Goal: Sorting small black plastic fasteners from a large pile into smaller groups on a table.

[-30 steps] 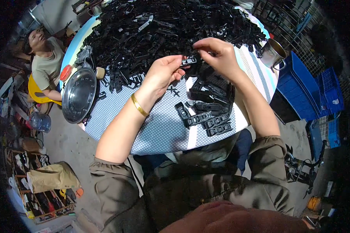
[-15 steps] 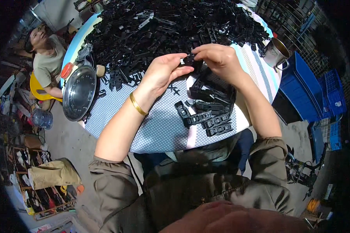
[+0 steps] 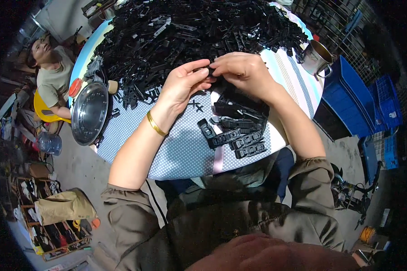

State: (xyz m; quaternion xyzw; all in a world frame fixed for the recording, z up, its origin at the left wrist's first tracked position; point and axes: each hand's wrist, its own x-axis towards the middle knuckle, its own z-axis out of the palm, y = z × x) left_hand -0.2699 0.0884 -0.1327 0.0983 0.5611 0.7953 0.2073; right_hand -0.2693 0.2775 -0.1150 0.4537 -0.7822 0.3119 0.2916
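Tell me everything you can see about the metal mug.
The mug is silvery, shiny and apparently metal, with a round open mouth and a looped handle toward the picture's lower right. It seems to stand upright on the striped tablecloth, near its right edge, close to the black heap. Nobody holds it; its contents aren't clear.

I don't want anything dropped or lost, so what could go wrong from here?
The small part in the left hand, mostly hidden, could slip and get lost in the black pile just beyond. The black pieces by the near edge of the table might get knocked off. The bowl, at the left edge, could fall if bumped.
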